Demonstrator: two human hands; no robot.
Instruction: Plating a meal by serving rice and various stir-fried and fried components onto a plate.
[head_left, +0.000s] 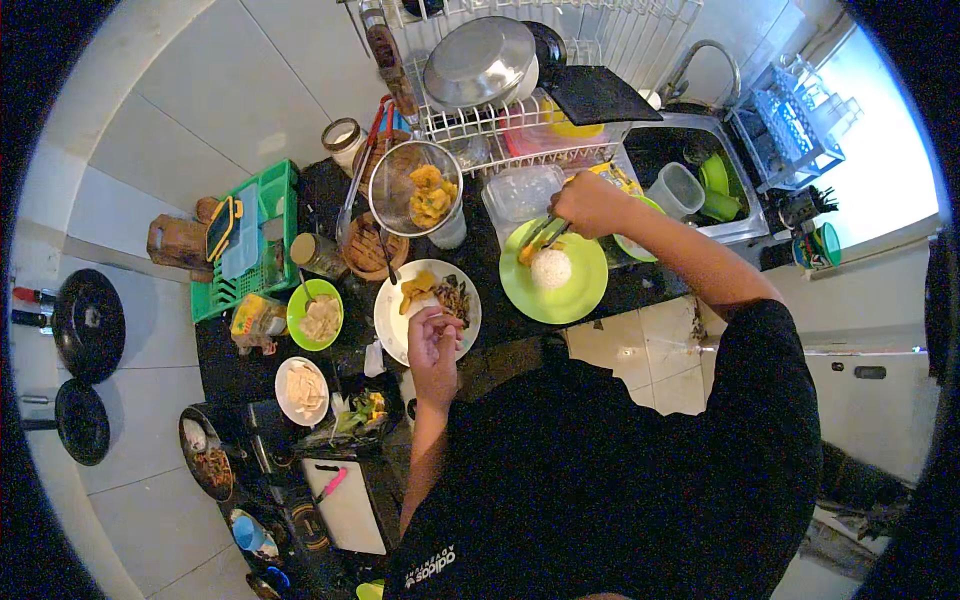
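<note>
My right hand (589, 202) grips a pair of metal tongs (546, 231) over the green plate (577, 296). Their tips are at orange-yellow food (529, 252) beside a rounded mound of white rice (551, 268). My left hand (435, 345), fingers loosely curled, is over the near edge of a white plate (390, 319); whether it holds anything cannot be told. That plate bears yellow food (417, 291) and a dark shredded dish (454, 298). Behind it, a metal strainer (386, 187) with more orange-yellow pieces (433, 196) rests on a clear container (450, 232).
Left of the white plate stand a green bowl (291, 315) with a spoon, a white bowl (282, 397) of pale slices and a green basket (202, 296). A wire dish rack (487, 161) stands behind; the sink (739, 225) is at right. A knife (331, 485) lies on a white cutting board (349, 517).
</note>
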